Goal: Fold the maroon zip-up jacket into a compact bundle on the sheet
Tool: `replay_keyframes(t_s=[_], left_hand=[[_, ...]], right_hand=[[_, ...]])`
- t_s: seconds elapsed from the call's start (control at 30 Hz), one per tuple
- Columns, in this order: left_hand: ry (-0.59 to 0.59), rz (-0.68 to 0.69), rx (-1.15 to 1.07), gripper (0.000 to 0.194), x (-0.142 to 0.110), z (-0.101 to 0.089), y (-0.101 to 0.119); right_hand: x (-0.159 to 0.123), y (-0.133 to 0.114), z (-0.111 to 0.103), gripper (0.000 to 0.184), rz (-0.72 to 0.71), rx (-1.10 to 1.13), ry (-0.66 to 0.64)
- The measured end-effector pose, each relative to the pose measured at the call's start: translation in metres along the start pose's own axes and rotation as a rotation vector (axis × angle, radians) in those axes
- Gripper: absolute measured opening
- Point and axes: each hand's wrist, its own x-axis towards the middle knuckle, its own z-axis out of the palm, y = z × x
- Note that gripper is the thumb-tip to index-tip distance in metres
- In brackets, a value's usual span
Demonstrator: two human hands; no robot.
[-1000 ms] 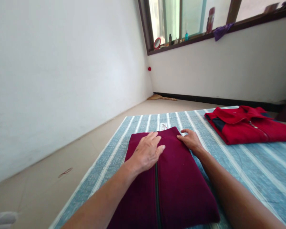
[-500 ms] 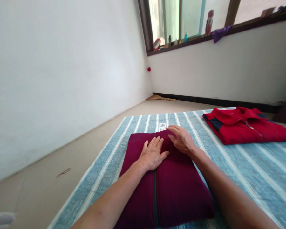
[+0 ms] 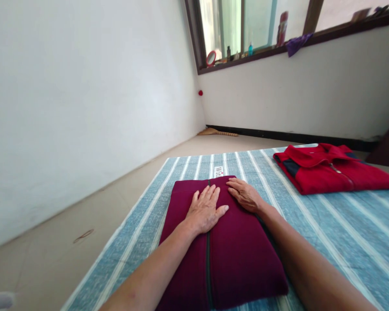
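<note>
A folded maroon zip-up jacket [image 3: 246, 255] lies in front of me on a blue and white striped sheet [image 3: 139, 216]. Its dark zipper runs down the middle, partly hidden under my left arm. My left hand [image 3: 205, 209] rests flat on the jacket's upper middle, across the zipper, fingers spread and pointing away from me. On the far right part of the same jacket lies my right hand [image 3: 245, 194], its fingers stretched out toward the left. Neither hand grips the cloth.
A folded red jacket [image 3: 337, 172] with dark blue patches sits at the right on the sheet. Beyond the sheet, a broom-like thing [image 3: 217, 131] lies on the floor by the wall corner. Bottles, a round mirror [image 3: 211, 58] and a purple cloth [image 3: 298, 44] are on the windowsill.
My right hand has come down onto the jacket's far right part, its fingers lowered from a raised, curved pose. My left hand stays in place. The view has shifted slightly.
</note>
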Motion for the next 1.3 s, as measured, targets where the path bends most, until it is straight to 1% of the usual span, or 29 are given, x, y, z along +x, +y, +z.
replay_keyframes(t_s=[0.1,0.17,0.23,0.3,0.43,0.5,0.6,0.67,0.73,0.8,0.87,0.93,1.0,1.13,1.3], left_hand=[[0.003,0.002,0.020,0.072,0.001,0.001,0.000],[0.014,0.004,0.020,0.073,0.001,0.002,-0.001],[0.025,0.008,0.022,0.072,0.001,0.002,-0.001],[0.033,0.010,0.029,0.070,0.001,0.002,0.000],[0.076,0.016,0.016,0.065,0.001,0.006,-0.002],[0.117,0.024,-0.020,0.063,0.001,0.007,-0.005],[0.215,0.052,-0.085,0.056,-0.001,0.005,-0.008],[0.303,0.141,-0.121,0.042,-0.004,-0.001,-0.007],[0.363,0.297,-0.187,0.022,-0.007,-0.010,-0.002],[0.360,0.438,-0.271,0.010,-0.009,-0.017,0.005],[0.318,0.488,-0.314,0.011,-0.008,-0.021,0.012],[0.278,0.478,-0.304,0.015,-0.007,-0.020,0.016],[0.266,0.454,-0.283,0.016,-0.005,-0.017,0.018],[0.311,0.416,-0.227,0.016,-0.005,-0.009,0.021],[0.354,0.419,-0.104,0.007,-0.007,-0.004,0.028]], right_hand=[[0.007,-0.019,-0.011,0.032,-0.027,0.013,0.012],[0.012,-0.031,-0.017,0.033,-0.083,0.078,0.007],[0.015,-0.036,-0.016,0.035,-0.144,0.140,-0.016],[0.014,-0.031,-0.009,0.035,-0.172,0.135,-0.045],[0.006,-0.007,0.013,0.033,-0.165,0.077,-0.058],[0.004,0.001,0.021,0.034,-0.167,0.068,-0.048],[0.004,0.005,0.024,0.034,-0.171,0.056,-0.030],[0.004,0.004,0.025,0.033,-0.176,0.053,-0.018],[0.005,0.004,0.024,0.032,-0.185,0.058,-0.008],[0.005,0.003,0.024,0.031,-0.195,0.069,0.004],[0.005,0.003,0.024,0.029,-0.200,0.082,0.020],[0.005,0.002,0.024,0.029,-0.201,0.093,0.040],[0.005,0.001,0.024,0.028,-0.208,0.103,0.050],[0.005,0.002,0.023,0.028,-0.220,0.119,0.051],[0.006,0.007,0.028,0.029,-0.216,0.128,0.066]])
